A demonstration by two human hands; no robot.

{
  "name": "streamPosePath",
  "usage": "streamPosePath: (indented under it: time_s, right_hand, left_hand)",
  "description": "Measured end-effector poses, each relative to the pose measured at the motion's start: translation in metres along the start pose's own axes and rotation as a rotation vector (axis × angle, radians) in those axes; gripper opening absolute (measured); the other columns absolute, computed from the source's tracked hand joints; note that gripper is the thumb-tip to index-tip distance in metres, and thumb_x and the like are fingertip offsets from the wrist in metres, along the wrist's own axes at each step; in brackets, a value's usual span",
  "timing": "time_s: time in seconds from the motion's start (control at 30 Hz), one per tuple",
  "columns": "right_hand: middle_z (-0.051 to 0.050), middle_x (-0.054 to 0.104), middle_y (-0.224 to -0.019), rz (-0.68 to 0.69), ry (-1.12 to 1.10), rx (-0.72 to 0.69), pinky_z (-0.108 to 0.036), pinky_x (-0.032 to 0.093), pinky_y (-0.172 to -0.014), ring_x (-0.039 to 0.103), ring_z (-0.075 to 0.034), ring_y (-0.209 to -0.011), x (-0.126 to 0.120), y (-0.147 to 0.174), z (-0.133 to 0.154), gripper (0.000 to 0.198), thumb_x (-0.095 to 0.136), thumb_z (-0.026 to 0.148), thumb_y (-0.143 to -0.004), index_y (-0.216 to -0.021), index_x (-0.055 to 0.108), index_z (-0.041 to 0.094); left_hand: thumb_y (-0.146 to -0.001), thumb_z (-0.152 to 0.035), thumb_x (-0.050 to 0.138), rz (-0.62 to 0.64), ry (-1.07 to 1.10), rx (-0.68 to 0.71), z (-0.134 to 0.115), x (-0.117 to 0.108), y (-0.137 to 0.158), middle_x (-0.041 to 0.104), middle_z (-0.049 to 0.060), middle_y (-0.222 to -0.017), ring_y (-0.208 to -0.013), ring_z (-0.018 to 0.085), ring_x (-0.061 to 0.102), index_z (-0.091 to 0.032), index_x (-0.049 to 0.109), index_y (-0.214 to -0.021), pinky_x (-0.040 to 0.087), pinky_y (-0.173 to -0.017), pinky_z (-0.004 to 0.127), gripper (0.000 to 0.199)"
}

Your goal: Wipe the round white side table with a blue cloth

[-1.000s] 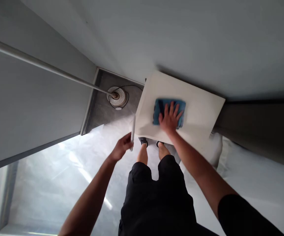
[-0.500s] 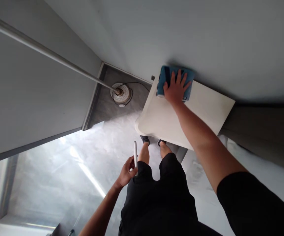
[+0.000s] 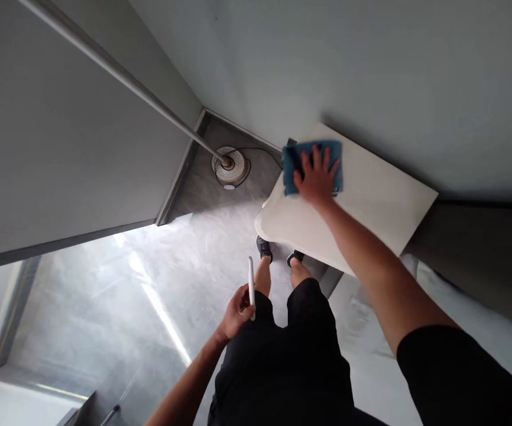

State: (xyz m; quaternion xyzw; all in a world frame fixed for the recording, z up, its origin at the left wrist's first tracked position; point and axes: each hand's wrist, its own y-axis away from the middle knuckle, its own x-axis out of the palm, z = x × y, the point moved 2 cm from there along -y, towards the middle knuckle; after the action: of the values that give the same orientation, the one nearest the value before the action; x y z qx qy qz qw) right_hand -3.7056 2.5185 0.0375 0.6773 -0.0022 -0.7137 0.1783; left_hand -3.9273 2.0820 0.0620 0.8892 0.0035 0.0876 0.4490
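Head view: I saw the right hand (image 3: pixel 318 179) flat, fingers spread, on a blue cloth (image 3: pixel 290 173) at the left edge of the white tabletop (image 3: pixel 380 192); the left hand (image 3: pixel 237 311) was clamped on a slim white object (image 3: pixel 251 277).

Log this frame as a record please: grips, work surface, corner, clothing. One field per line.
left grip: holds a thin white object, seen edge-on; identity unclear
right grip: palm down, fingers spread on blue cloth
cloth position: at the left edge of the white tabletop
corner: pole rising at a slant in view from round base on grey floor
clothing: black shorts, dark shoes
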Motion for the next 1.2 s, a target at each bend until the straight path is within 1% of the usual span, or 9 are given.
streamPosePath:
  time_s: [0.1, 0.2, 0.3, 0.43, 0.6, 0.77, 0.9, 1.03, 1.2]
  right_hand:
    - [-0.03, 0.024, -0.186, -0.067, 0.036, 0.138, -0.093, 0.017, -0.124, 0.019, -0.053, -0.171, -0.014, -0.085, -0.029, 0.071, 0.031, 0.045, -0.118, -0.18, 0.036, 0.011]
    - [-0.027, 0.026, -0.187, -0.108, 0.023, 0.136, -0.097, 0.017, -0.121, 0.02, -0.053, -0.171, -0.017, -0.106, -0.028, 0.069, 0.035, 0.048, -0.117, -0.178, 0.041, 0.016]
    - [-0.023, 0.028, -0.188, -0.084, -0.023, -0.022, -0.097, 0.007, -0.124, 0.014, -0.054, -0.173, -0.011, -0.056, 0.006, 0.066, 0.042, 0.048, -0.115, -0.172, 0.052, 0.016]
    - [-0.015, 0.04, -0.185, 0.088, -0.132, -0.256, -0.091, -0.003, -0.131, 0.011, -0.051, -0.176, 0.009, 0.051, 0.08, 0.059, 0.05, 0.048, -0.113, -0.162, 0.066, 0.018]
    - [-0.006, 0.033, -0.189, 0.222, -0.208, -0.361, -0.086, -0.001, -0.136, 0.008, -0.044, -0.178, 0.034, 0.136, 0.137, 0.059, 0.042, 0.044, -0.119, -0.172, 0.054, 0.022]
    - [0.01, 0.026, -0.189, 0.414, -0.225, -0.567, -0.07, -0.003, -0.143, 0.008, -0.03, -0.18, 0.032, 0.17, 0.089, 0.058, 0.043, 0.034, -0.118, -0.176, 0.046, 0.041]
    - [0.0, 0.042, -0.184, 0.43, -0.176, -0.371, -0.075, -0.005, -0.141, 0.017, -0.039, -0.179, 0.026, 0.194, 0.005, 0.056, 0.052, 0.044, -0.113, -0.169, 0.06, 0.039]
    - [-0.015, 0.04, -0.185, 0.243, -0.072, -0.191, -0.083, 0.003, -0.137, 0.017, -0.05, -0.176, 0.014, 0.153, -0.055, 0.063, 0.056, 0.049, -0.108, -0.165, 0.065, 0.023]
    - [-0.024, 0.026, -0.188, -0.055, -0.007, 0.023, -0.094, 0.012, -0.127, 0.013, -0.051, -0.175, -0.007, -0.002, -0.063, 0.069, 0.038, 0.047, -0.116, -0.175, 0.046, 0.014]
  left_hand:
    - [-0.079, -0.06, 0.085, -0.088, 0.011, -0.025, 0.017, -0.009, 0.005, 0.069, 0.006, -0.106, -0.091, 0.022, 0.062, -0.016, 0.067, -0.15, 0.052, -0.081, 0.036, 0.085]
    - [-0.077, -0.063, 0.085, -0.156, 0.039, -0.045, 0.031, -0.009, 0.011, 0.068, 0.004, -0.102, -0.088, 0.021, 0.061, -0.015, 0.067, -0.147, 0.052, -0.079, 0.035, 0.087]
    - [-0.075, -0.064, 0.086, -0.175, 0.082, -0.039, 0.033, 0.0, 0.016, 0.068, 0.004, -0.099, -0.087, 0.021, 0.061, -0.015, 0.069, -0.142, 0.052, -0.079, 0.035, 0.086]
    - [-0.073, -0.062, 0.089, -0.196, 0.139, -0.002, 0.023, 0.018, 0.016, 0.07, 0.004, -0.098, -0.088, 0.022, 0.064, -0.015, 0.07, -0.139, 0.053, -0.08, 0.035, 0.083]
    - [-0.073, -0.056, 0.09, -0.195, 0.165, 0.022, 0.008, 0.032, 0.008, 0.072, 0.005, -0.099, -0.09, 0.023, 0.066, -0.015, 0.071, -0.137, 0.055, -0.083, 0.036, 0.079]
    - [-0.075, -0.051, 0.087, -0.213, 0.148, 0.028, -0.005, 0.037, 0.0, 0.076, 0.008, -0.11, -0.098, 0.026, 0.068, -0.016, 0.072, -0.138, 0.056, -0.087, 0.038, 0.074]
    - [-0.075, -0.051, 0.086, -0.207, 0.164, 0.039, -0.013, 0.036, -0.005, 0.077, 0.01, -0.114, -0.101, 0.027, 0.07, -0.016, 0.073, -0.138, 0.057, -0.09, 0.04, 0.073]
    - [-0.072, -0.05, 0.087, -0.227, 0.189, 0.031, -0.009, 0.034, -0.008, 0.075, 0.007, -0.104, -0.094, 0.025, 0.068, -0.015, 0.074, -0.132, 0.055, -0.087, 0.039, 0.071]
    - [-0.07, -0.052, 0.089, -0.243, 0.192, 0.006, 0.006, 0.038, -0.006, 0.072, 0.004, -0.095, -0.091, 0.024, 0.066, -0.016, 0.073, -0.13, 0.054, -0.084, 0.037, 0.071]
